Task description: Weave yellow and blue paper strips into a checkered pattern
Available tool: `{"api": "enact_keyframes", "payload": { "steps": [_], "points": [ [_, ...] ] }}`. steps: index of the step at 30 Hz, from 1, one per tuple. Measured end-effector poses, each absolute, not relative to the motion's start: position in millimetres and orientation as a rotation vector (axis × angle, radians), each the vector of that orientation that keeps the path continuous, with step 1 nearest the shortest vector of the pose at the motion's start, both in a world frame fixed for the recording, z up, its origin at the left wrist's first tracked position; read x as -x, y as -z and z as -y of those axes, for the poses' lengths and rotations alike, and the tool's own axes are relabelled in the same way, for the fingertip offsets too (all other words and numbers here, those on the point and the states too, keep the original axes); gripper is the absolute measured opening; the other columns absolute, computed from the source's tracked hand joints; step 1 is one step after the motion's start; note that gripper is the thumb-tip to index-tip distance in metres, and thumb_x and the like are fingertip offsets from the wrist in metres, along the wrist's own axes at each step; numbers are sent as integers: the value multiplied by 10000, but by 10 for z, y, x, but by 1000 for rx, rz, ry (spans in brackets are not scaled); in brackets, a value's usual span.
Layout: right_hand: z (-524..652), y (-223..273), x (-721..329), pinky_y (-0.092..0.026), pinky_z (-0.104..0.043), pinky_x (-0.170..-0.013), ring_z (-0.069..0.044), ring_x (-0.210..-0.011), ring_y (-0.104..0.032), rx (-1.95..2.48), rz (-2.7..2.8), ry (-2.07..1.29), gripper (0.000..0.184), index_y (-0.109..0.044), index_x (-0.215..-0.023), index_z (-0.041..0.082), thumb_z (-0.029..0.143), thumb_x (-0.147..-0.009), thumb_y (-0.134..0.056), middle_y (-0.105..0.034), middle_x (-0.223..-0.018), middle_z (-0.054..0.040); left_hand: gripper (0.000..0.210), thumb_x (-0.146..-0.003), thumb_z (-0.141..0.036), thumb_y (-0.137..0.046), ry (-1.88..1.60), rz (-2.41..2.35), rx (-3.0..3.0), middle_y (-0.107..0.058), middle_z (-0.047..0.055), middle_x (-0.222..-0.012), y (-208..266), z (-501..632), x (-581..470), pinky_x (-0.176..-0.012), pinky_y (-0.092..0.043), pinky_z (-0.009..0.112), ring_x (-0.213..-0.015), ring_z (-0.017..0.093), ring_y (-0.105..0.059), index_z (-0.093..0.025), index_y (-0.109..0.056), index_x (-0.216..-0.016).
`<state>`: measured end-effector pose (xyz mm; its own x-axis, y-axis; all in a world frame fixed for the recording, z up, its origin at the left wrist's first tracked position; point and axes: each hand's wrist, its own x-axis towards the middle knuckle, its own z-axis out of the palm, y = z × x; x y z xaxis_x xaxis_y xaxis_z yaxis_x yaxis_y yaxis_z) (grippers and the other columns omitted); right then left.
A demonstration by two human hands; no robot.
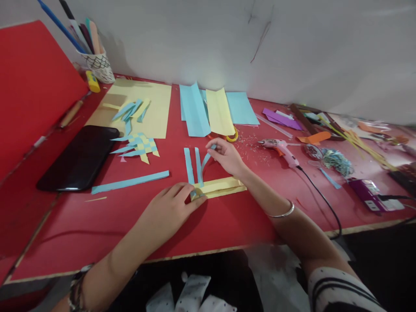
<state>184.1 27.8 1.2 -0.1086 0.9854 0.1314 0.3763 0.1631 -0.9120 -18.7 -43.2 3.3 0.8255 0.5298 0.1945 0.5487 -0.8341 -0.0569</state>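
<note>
My left hand (pixel 172 203) has thumb and fingertips pressed at the left end of the yellow paper strips (pixel 222 185), where blue strips cross them. My right hand (pixel 226 157) pinches the upper end of a blue paper strip (pixel 203 165), which curves up from the yellow strips. Two more blue strips (pixel 189 164) stick out beyond the yellow ones, to the left of it. Another blue strip (pixel 130 182) lies alone on the red table. Behind it is a woven blue and yellow paper piece (pixel 139 145) with pointed ends.
A black phone (pixel 79 158) lies at left, near a pen cup (pixel 97 65). Folded paper sheets (pixel 195 110) stand along the wall side. At right are a pink glue gun (pixel 281 149) with a black cord, a tangle of thread (pixel 336 161) and a purple power strip (pixel 368 195).
</note>
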Motion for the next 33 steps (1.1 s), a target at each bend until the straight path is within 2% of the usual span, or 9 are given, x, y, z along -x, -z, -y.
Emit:
{"api": "enact_keyframes", "payload": {
  "steps": [3, 7, 11, 13, 15, 17, 21, 29, 33],
  "points": [
    [-300, 29, -1798, -429, -234, -567, -69, -557, -463, 1314, 1679, -928, 112, -460, -836, 190, 174, -732, -498, -469, -698, 39, 428, -747, -1, -464, 296, 829, 2893, -605, 73, -979, -38, 431, 185, -635, -495, 281, -836, 202, -587, -260, -573, -1069],
    [-286, 46, -1777, -464, -265, -692, -83, -663, -538, 1330, 1711, -914, 324, -412, -1032, 200, 152, -726, -507, -500, -839, 6, 442, -751, 10, -435, 299, 838, 2891, -608, 69, -968, -52, 428, 189, -637, -491, 287, -829, 204, -593, -266, -575, -1067],
    [-189, -13, -1776, -460, -322, -785, -127, -823, -552, 1370, 1864, -800, 380, -407, -1118, 206, 215, -755, -521, -499, -1011, -55, 436, -754, 7, -432, 310, 833, 2884, -605, 71, -978, -47, 422, 190, -646, -492, 282, -835, 200, -593, -261, -578, -1065],
    [-118, -60, -1776, -411, -397, -885, -187, -1005, -497, 1351, 2073, -740, 459, -411, -1160, 209, 298, -740, -574, -485, -1108, -84, 422, -750, 5, -440, 321, 830, 2881, -605, 77, -980, -39, 421, 189, -641, -496, 284, -834, 202, -592, -252, -588, -1050],
    [-53, -103, -1778, -321, -483, -963, -249, -1165, -378, 1342, 2290, -723, 609, -382, -1227, 221, 410, -701, -623, -439, -1219, -106, 420, -742, 8, -454, 329, 829, 2888, -606, 84, -981, -31, 423, 188, -646, -502, 295, -837, 208, -592, -246, -593, -1047],
    [-14, -129, -1783, -248, -531, -995, -279, -1248, -276, 1351, 2437, -741, 703, -332, -1284, 246, 487, -689, -619, -374, -1309, -110, 431, -735, 12, -469, 331, 827, 2902, -608, 88, -983, -25, 425, 188, -649, -508, 308, -836, 214, -593, -245, -589, -1060],
    [-30, -115, -1790, -208, -512, -1029, -254, -1305, -204, 1332, 2507, -756, 669, -291, -1313, 270, 473, -743, -576, -310, -1376, -97, 429, -725, 5, -495, 358, 816, 2908, -611, 90, -976, -23, 427, 188, -629, -514, 318, -815, 219, -596, -241, -585, -1066],
    [-96, -110, -1825, -308, -427, -1002, -196, -1217, -349, 1201, 2513, -600, 387, -387, -1244, 220, 209, -858, -416, -382, -1281, -114, 396, -754, -10, -469, 301, 843, 2917, -606, 69, -980, -66, 419, 177, -668, -510, 295, -847, 195, -591, -249, -582, -1049],
    [-71, -191, -1914, -326, -413, -985, -204, -1144, -403, 1152, 2606, -699, 319, -516, -1122, 209, 230, -804, -516, -447, -1180, -96, 436, -722, 18, -492, 307, 846, 2932, -614, 75, -987, -66, 424, 181, -686, -512, 317, -864, 213, -594, -241, -577, -1062]
  ]
}}
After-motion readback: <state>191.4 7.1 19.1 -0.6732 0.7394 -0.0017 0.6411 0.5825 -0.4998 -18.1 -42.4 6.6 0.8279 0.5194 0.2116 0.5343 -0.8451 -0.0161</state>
